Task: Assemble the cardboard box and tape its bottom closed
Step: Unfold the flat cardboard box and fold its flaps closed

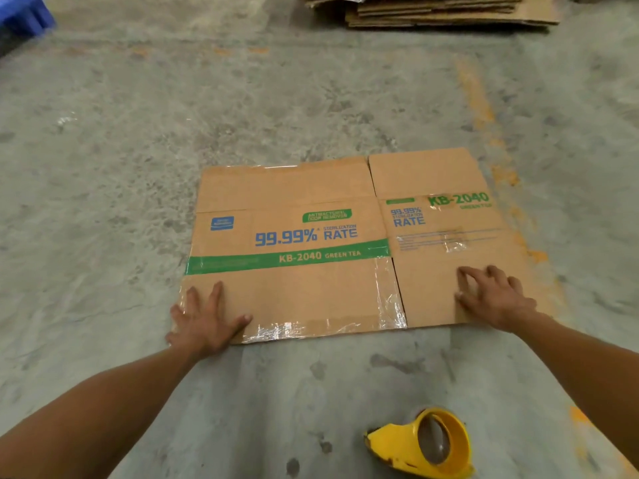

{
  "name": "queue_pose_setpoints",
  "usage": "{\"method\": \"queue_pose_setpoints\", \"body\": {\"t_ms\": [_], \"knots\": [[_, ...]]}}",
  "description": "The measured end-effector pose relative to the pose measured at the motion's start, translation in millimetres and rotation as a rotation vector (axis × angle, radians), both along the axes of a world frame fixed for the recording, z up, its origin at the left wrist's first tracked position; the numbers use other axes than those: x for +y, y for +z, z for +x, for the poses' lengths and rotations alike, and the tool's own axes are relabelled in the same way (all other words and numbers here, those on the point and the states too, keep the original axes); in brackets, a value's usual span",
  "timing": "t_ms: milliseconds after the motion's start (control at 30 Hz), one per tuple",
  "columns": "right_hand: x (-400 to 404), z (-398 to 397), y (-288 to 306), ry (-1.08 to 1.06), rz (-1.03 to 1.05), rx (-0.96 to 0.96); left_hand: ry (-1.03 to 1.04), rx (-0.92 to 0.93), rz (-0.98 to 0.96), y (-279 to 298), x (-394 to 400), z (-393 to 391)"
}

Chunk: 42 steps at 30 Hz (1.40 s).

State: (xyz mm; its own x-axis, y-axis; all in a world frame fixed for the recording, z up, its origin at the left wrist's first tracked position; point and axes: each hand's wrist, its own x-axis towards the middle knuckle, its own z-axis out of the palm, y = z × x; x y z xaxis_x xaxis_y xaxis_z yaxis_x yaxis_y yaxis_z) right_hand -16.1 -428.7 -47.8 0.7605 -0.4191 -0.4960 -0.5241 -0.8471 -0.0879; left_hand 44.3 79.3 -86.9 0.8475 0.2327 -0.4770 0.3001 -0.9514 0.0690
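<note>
- The cardboard box (332,243) lies folded flat on the concrete floor (173,115), printed side up, straight in front of the person.
- Blue lettering reads "99.99% RATE", and a green band below it carries "KB-2040 GREEN TEA".
- Clear old tape (390,302) shines along the near edge of the wide left flap and up the slit between the two near flaps.
- The left hand (204,323) presses flat on the near left corner of the box, fingers (216,293) straight and spread, thumb out to the side, gripping nothing.
- The right hand (491,299) rests on the narrower near right flap, fingers (466,273) apart and bent at the knuckles, tips on the cardboard; no grip on an edge shows.
- A yellow tape dispenser (423,444) sits on the floor close to the person, on the right, well apart from the box and both hands.
- At the far top, a stack of flat cardboard (442,10) lies on the floor.
- Something blue (20,15) shows at the top left corner, too blurred to tell.
</note>
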Motion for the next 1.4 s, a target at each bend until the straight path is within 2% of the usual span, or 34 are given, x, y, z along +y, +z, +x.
{"method": "queue_pose_setpoints", "body": {"t_ms": [233,433,600,733,867,933,1000,1033,1067,1133,1200,1267,1300,1400], "knots": [[-30,-5,-2,-0.345,-0.019,-0.037,0.202,-0.118,0.007,4,-5,5],[-31,-1,3,-0.436,0.017,-0.086,0.238,-0.101,0.025,7,-4,11],[-30,-10,11,-0.540,0.146,-0.216,0.289,-0.191,0.042,34,11,30],[-21,-5,30,-0.485,0.176,-0.269,0.176,-0.256,0.048,56,20,53],[11,15,42,-0.558,0.288,-0.251,0.094,-0.363,0.024,57,-24,40],[26,23,52,-0.600,0.374,-0.281,0.222,-0.497,-0.100,67,-60,26],[38,28,61,-0.622,0.421,-0.284,0.540,-0.567,-0.320,87,-83,20],[44,29,67,-0.617,0.427,-0.281,0.726,-0.532,-0.455,97,-87,23],[49,30,71,-0.602,0.430,-0.283,0.875,-0.466,-0.613,104,-87,27],[62,29,83,-0.557,0.395,-0.255,0.970,-0.349,-0.973,114,-84,39],[75,25,93,-0.388,0.228,-0.172,1.106,-0.419,-1.181,125,-82,44],[88,19,102,-0.098,-0.036,-0.143,1.127,-0.516,-1.226,136,-83,46],[97,17,104,0.062,-0.068,-0.203,1.110,-0.537,-1.225,140,-84,46],[125,18,105,0.419,0.167,-0.336,1.071,-0.579,-1.219,145,-86,48]]}}
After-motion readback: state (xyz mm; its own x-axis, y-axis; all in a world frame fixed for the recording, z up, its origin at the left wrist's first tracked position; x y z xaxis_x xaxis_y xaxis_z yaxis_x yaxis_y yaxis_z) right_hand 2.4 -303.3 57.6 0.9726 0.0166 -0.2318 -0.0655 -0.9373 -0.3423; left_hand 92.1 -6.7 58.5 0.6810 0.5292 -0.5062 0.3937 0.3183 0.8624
